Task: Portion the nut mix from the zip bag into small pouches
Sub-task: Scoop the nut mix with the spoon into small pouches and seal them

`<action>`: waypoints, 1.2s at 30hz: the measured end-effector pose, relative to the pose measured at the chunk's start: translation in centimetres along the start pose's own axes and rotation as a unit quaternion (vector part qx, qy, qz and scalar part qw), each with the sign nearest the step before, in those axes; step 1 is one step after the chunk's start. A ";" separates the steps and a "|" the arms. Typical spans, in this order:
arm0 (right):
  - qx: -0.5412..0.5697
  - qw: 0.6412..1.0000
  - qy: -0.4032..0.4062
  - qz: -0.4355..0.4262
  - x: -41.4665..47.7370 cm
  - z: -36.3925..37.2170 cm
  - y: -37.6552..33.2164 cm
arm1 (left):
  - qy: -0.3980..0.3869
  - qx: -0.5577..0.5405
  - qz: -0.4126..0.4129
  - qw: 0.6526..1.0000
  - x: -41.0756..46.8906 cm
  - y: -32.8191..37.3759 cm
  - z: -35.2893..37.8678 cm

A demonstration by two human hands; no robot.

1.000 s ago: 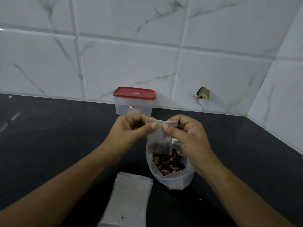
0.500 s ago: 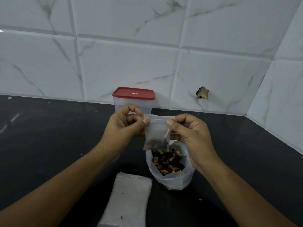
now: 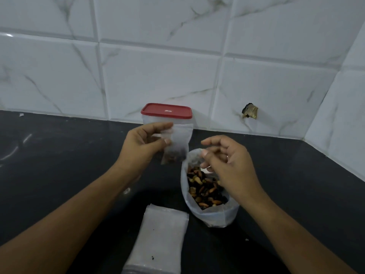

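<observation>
A flat stack of empty pouches (image 3: 162,240) lies nearest on the dark tabletop (image 3: 59,165). Just beyond it the zip bag (image 3: 214,216) stands open, with nut mix (image 3: 205,191) inside. The right hand (image 3: 231,163) hovers over the bag's mouth, fingers loosely curled and holding nothing. The left hand (image 3: 140,147) is raised and pinches a small pouch (image 3: 178,143) by its top, with nuts at the bottom. A red-lidded box (image 3: 166,115) stands against the wall.

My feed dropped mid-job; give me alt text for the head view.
The left hand pinches a small pouch holding some nuts, while the empty right hand hovers over the open zip bag of nut mix. A red-lidded container stands behind it.
</observation>
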State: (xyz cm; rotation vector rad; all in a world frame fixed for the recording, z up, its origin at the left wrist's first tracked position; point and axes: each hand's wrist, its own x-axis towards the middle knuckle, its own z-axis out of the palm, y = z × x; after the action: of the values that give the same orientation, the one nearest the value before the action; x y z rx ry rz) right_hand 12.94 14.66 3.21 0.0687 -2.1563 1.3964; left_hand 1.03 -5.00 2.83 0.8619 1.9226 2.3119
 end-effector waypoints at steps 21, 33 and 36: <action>-0.328 0.864 -0.356 -0.138 -2.0 2.7 -1.7 | 0.130 0.240 -0.153 0.950 3.2 -4.4 -8.0; -0.235 0.912 -0.320 -0.106 -2.0 2.9 -1.1 | 0.131 0.465 -0.057 0.874 2.8 -4.7 -8.1; -0.171 0.937 -0.295 -0.080 -1.9 2.8 -0.7 | 0.144 0.464 -0.033 0.873 2.4 -4.5 -7.7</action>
State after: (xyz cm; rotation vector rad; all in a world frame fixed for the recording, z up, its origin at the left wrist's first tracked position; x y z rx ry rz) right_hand 13.60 11.45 2.04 0.5826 -2.7772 0.9641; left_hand -5.69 -10.00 -1.04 0.4186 3.1842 1.4312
